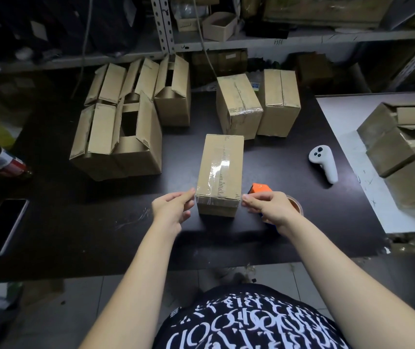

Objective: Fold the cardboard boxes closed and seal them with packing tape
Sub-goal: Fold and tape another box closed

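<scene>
sitting between the hands: taped box (pixel 220 172), near the worktop's (pixel 75 235) front edge, middle
left hand (pixel 173 210): fingers loose and spread, tips at the box's near left corner, holding nothing
right hand (pixel 264 206): curled round an orange tape dispenser (pixel 259 188), just beside the near right corner
back left corner: open boxes (pixel 118 137)
right side: white controller (pixel 323 165)

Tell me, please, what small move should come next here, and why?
Probably the left hand should smooth the tape down over the near edge of the box: tape already covers the top seam, that hand is free beside the corner, and the right hand holds the tape dispenser.
</scene>
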